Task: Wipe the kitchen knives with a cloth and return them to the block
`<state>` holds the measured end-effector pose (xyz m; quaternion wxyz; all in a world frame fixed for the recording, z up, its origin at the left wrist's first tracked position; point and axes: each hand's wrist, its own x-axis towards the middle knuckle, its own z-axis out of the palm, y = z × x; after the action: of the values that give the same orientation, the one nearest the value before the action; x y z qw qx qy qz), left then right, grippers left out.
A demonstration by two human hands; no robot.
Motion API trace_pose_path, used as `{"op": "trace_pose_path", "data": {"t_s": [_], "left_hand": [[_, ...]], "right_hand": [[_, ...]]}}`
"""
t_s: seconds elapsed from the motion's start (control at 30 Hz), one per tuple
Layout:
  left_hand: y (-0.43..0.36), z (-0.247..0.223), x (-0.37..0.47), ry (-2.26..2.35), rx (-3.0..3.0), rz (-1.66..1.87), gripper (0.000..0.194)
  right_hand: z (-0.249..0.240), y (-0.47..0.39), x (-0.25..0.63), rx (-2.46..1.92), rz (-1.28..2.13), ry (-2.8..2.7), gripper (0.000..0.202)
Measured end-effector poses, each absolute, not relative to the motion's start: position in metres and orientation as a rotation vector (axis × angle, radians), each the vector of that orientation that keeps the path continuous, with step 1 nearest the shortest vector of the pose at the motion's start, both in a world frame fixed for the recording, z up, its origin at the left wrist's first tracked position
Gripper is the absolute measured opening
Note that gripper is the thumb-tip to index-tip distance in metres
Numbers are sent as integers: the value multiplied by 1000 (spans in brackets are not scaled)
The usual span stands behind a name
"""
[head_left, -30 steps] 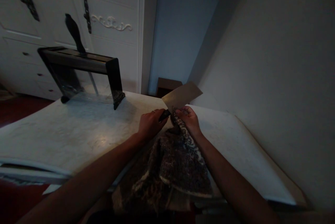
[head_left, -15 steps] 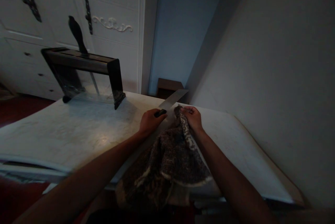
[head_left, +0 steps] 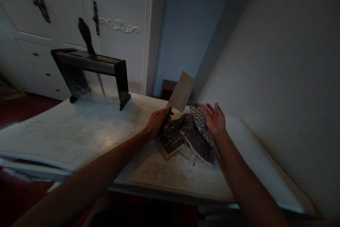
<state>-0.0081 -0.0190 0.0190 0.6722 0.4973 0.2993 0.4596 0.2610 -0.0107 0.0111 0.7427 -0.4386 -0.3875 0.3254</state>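
Observation:
A cleaver (head_left: pixel 182 91) with a broad metal blade and dark handle is held in my left hand (head_left: pixel 157 122), its blade tilted up and away to the right. A dark patterned cloth (head_left: pixel 196 135) with pale edges lies crumpled on the marble-look tabletop, just right of the handle. Beside the cloth's upper right part is my right hand (head_left: pixel 214 119), palm turned partly up and fingers apart. Its fingertips are at the cloth's edge; whether they touch it is hard to tell.
On the white tabletop (head_left: pixel 90 131), a black-framed stand (head_left: pixel 92 62) with an upright dark handle and clear panel stands at the left. White cabinets (head_left: pixel 122 53) rise behind. A wall (head_left: pixel 271 60) borders the right, and a brown box (head_left: pixel 168 87) sits beyond the far edge.
The cloth, earlier hanging over the front edge, now lies bunched on the tabletop. My right hand has opened and moved right. The cleaver has turned so its blade's broad face shows.

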Motion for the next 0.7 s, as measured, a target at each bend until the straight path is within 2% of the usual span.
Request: {"op": "trace_pose_path", "data": {"t_s": [0.1,0.23,0.3,0.43,0.53,0.7], "left_hand": [[-18,20,-10,553,996,983,41],[-18,19,-11,474,856,924,34],[-18,20,-11,439,795,914,32],[-18,22,-13,391,696,918,35],[-17,24,-15,430,653,943,42],[-19,29,-13,479,623,997,48]], "right_hand": [[16,-16,247,-1132,820,-1058,54],[12,-23,245,-1539,512,-1383,76],[11,-25,248,-1684,420,-1444,69],[17,-31,250,-1944,99,-1475,36],[29,-38,245,-1863,-135,-1355,36],[45,-50,219,-1440,60,-1136,41]]}}
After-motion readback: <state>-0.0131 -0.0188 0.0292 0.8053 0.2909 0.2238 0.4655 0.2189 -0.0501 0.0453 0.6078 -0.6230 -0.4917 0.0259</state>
